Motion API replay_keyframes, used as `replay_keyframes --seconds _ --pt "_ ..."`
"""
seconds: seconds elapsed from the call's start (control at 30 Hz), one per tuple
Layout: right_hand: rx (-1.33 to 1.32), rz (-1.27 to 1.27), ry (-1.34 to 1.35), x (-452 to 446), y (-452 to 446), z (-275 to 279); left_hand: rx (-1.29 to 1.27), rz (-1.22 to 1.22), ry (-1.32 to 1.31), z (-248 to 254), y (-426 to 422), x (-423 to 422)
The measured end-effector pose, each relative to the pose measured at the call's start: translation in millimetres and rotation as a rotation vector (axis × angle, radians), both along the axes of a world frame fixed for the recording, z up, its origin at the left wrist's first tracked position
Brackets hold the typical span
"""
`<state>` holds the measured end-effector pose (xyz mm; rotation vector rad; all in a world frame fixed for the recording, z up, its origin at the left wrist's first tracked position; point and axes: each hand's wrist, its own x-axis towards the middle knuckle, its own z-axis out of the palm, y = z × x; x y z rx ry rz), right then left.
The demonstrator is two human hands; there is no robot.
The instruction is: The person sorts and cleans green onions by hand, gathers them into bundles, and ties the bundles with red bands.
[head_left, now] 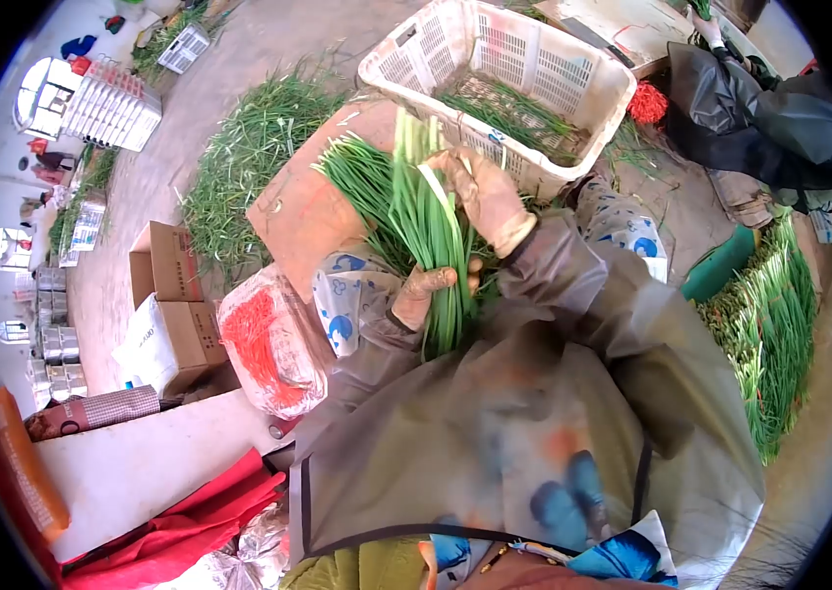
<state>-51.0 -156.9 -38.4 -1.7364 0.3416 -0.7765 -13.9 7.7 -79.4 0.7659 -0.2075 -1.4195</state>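
Observation:
Long green stalks with pale ends (436,221) stand in a loose bundle above my lap. My left hand (426,293), in a dirty glove, is wrapped round the lower part of this bundle. Near the pale upper ends, my right hand (483,197), gloved too, has its fingers closed against the stalks. More green stalks (362,182) lie on a brown board (288,202), just left of the bundle. Behind my hands is a white plastic crate (534,64) with some stalks (519,113) inside.
A heap of greens (254,152) lies on the floor at left, near an open cardboard box (175,324) and a bag of red ties (264,339). Bundled greens (775,334) stand at right. Another person in a dark apron (770,118) is at upper right.

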Motion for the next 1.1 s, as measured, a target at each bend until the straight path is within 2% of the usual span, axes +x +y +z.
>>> replay_keyframes --seconds 0.03,0.07,0.1,0.17,0.23,0.3,0.33,0.4,0.43,0.47,0.5,0.53,0.57,0.6,0.63,0.67,0.73,0.8,0.87,0.93,0.97,1.0,1.07,1.1 --pt "-0.139 0.006 0.278 -10.9 -8.8 13.8 -0.048 0.015 0.004 2.8 2.9 -0.7" --pt "-0.09 0.022 0.092 -13.6 -20.1 3.2 -0.095 0.03 0.01 5.2 6.2 -1.4" --pt "0.474 0.185 -0.165 -13.6 -43.8 -13.5 -0.095 0.023 0.02 2.9 13.1 1.5" --pt "0.502 0.053 -0.242 -21.2 -92.7 -26.1 -0.119 0.042 0.054 -2.3 25.2 6.7" --pt "-0.058 -0.303 0.02 -42.6 -152.4 -44.4 -0.154 0.054 0.055 -10.8 34.5 13.3" --pt "-0.325 -0.364 0.622 -60.7 -171.8 -32.4 -0.163 0.059 0.053 -13.0 41.5 16.2" --pt "-0.577 -0.329 1.138 -74.3 -175.1 -20.1 -0.162 0.087 0.038 -9.7 42.6 16.2" --pt "-0.713 0.112 1.412 -83.7 -159.1 -10.9 -0.17 0.116 0.016 -8.6 41.8 21.6" --pt "-0.529 -0.052 1.072 -77.0 -148.7 -17.9 -0.182 0.096 -0.016 -12.0 42.0 24.7" --pt "-0.393 -0.005 0.617 -72.7 -127.6 -10.3 -0.194 0.08 -0.046 -14.4 42.0 25.3" --pt "-0.089 0.231 0.325 -62.0 -103.7 13.8 -0.166 0.13 -0.04 -3.6 38.9 18.4" --pt "0.155 0.322 0.194 -53.8 -66.7 45.7 -0.159 0.132 -0.043 -2.7 35.8 14.8" --pt "0.221 0.412 0.044 -44.0 -35.0 62.9 -0.105 0.121 -0.034 -1.7 32.9 12.5" --pt "-0.047 0.368 0.214 -38.0 -20.2 50.0 -0.053 0.103 -0.027 -0.5 29.9 12.1" --pt "-0.291 0.36 0.188 -27.1 -3.2 51.8 -0.058 0.072 -0.03 -0.9 28.8 12.0" --pt "-0.671 0.281 0.186 -15.9 6.2 35.4 -0.002 0.07 -0.031 2.8 29.0 8.7" --pt "-0.619 0.316 0.174 -22.2 11.7 44.8 0.007 0.078 -0.077 7.2 28.5 3.9" --pt "0.118 0.316 -0.258 -25.9 -0.4 34.4 -0.035 0.092 -0.229 21.3 29.1 4.4" --pt "0.624 0.154 -0.214 -42.6 -39.1 52.7 -0.082 0.085 -0.276 26.8 33.8 5.7" --pt "0.648 0.052 -0.003 -45.9 -84.4 14.0 -0.012 0.083 -0.22 38.3 38.2 3.0" --pt "0.661 0.029 0.239 -42.8 -88.6 -1.7 -0.04 0.019 -0.184 36.2 37.7 5.9" --pt "0.765 0.168 0.389 -42.6 -78.6 10.0 -0.042 0.001 -0.183 29.2 35.5 9.1" --pt "0.808 0.278 0.341 -40.0 -47.7 8.0 -0.101 -0.151 -0.154 12.8 29.0 11.3" --pt "0.651 0.357 0.287 -39.3 -46.8 7.6 -0.108 -0.181 -0.151 18.7 23.9 6.3"
